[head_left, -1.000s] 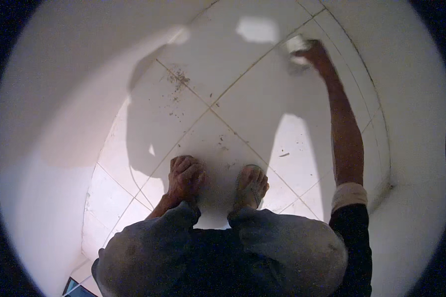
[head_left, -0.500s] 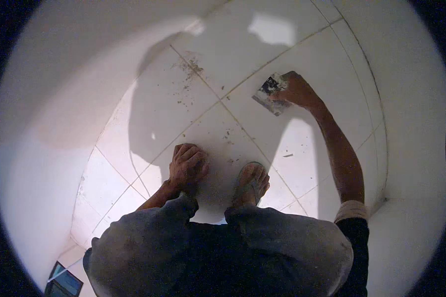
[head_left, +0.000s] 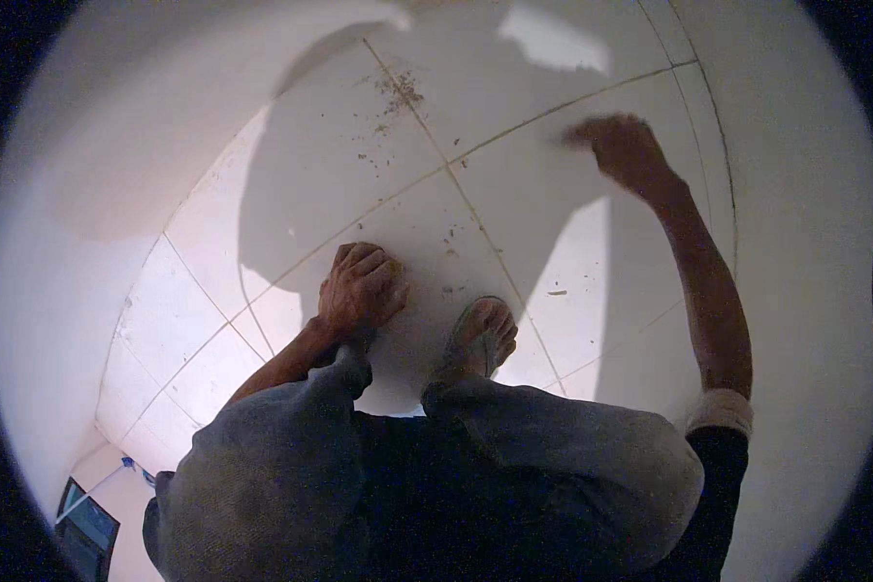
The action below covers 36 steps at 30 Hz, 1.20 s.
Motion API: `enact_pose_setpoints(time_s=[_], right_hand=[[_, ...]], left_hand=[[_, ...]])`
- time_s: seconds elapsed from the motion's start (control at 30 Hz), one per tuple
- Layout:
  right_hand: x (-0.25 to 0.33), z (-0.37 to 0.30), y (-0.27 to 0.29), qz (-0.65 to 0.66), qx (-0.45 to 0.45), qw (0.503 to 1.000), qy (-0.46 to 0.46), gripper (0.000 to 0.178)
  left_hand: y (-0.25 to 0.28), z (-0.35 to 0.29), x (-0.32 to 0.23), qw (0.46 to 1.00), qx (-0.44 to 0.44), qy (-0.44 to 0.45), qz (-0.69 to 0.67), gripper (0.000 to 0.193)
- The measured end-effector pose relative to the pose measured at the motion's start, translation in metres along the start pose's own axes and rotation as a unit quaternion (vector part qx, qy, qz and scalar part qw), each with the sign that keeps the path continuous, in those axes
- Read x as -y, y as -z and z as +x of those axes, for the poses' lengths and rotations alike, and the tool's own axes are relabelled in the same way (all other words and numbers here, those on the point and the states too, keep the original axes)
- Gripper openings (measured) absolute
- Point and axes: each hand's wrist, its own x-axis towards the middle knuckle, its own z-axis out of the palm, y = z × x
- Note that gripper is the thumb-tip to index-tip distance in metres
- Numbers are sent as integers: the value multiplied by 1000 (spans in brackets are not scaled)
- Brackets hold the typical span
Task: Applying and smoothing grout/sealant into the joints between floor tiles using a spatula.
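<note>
My left hand (head_left: 364, 289) hangs in front of my left knee, its fingers curled closed. Whatever it may hold is hidden, with only a faint yellowish spot by the fingers. Off to the right, my right hand (head_left: 632, 155) is stretched forward over the floor tiles, closed and blurred by motion. A dark smeared streak, the scraper (head_left: 574, 136), juts left from its fingers; its broad blade cannot be made out now. Below lie pale floor tiles (head_left: 524, 194) with brownish joints. Dark crumbs (head_left: 398, 92) are scattered along a joint ahead.
My sandalled foot (head_left: 485, 335) stands between my knees. Thin scraps (head_left: 557, 292) lie right of it. A pale wall (head_left: 805, 194) rises on the right, another (head_left: 116, 175) on the left. A dark-framed panel (head_left: 89, 529) shows at lower left. My shadow covers much of the floor.
My right hand has moved slightly forward and right, and the scraper's wide blade no longer shows flat. The view has shifted a little; my left hand stays closed by the knee.
</note>
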Motion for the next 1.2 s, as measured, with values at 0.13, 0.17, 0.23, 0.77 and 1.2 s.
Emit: enact_pose_setpoints(time_s=[0.13, 0.17, 0.23, 0.77, 1.2], right_hand=[[0, -1, -1, -7, -110, 993, -37, 44], [-1, -3, -2, -12, -110, 994, -8, 44], [-1, -8, 0, -76, -13, 996, -55, 45], [1, -31, -3, 286, -212, 904, -236, 27], [-227, -10, -26, 373, -120, 908, -151, 39]], left_hand=[[-2, 1, 2, 1000, -7, -20, 16, 33], [-1, 0, 3, 999, -15, -34, 17, 34], [-1, 0, 4, 1000, 2, -21, 12, 33], [-24, 129, -23, 968, 88, -218, 87, 78], [29, 73, 62, 955, -20, 128, 265, 82]])
